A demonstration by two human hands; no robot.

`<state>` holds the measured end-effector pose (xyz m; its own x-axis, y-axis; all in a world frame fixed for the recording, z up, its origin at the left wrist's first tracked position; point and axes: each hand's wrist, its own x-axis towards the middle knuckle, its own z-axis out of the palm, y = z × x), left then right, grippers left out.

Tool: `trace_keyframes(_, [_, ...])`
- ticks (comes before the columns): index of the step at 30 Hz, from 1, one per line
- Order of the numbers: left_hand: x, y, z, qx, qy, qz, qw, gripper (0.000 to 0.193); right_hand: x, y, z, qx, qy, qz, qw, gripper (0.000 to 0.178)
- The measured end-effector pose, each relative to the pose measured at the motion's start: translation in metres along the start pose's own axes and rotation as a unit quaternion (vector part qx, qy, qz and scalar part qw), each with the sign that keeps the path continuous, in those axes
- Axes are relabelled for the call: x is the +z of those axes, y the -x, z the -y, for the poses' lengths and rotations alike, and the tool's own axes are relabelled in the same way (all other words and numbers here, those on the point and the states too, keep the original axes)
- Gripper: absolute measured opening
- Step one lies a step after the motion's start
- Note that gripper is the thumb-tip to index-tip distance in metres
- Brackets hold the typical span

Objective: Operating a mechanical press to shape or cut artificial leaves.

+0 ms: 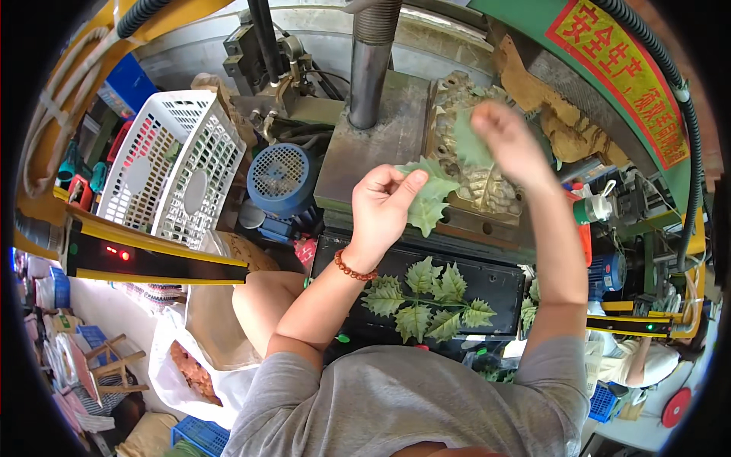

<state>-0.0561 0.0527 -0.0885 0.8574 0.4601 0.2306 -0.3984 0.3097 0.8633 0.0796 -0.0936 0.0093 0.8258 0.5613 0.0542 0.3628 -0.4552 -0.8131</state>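
My left hand, with a beaded bracelet at its wrist, is closed in a pinch on toothed green artificial leaves; how many layers they have I cannot tell. Over a metal mould with a leaf-vein relief, my right hand is smeared by motion, its fingers curled at a pale green leaf piece. That piece is blurred too and covers part of the mould. Below my hands, a spray of several green artificial leaves lies on a black surface.
A thick steel column rises from the machine's metal plate. Left stand a blue motor and a white plastic basket. Yellow-and-black bars flank me. At right are a green frame and another person.
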Motion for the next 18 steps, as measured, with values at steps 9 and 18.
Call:
trace_keyframes(9, [-0.032,0.012,0.002,-0.078,-0.024,0.055,0.995,0.016,-0.057,-0.120,-0.100,-0.311,0.357,0.027,0.880,0.012])
trace_keyframes(18, [-0.023,0.015,-0.003,-0.076,-0.033,0.069,0.994,0.012,-0.062,-0.104,-0.104,-0.226,0.382,0.058,0.894,0.027])
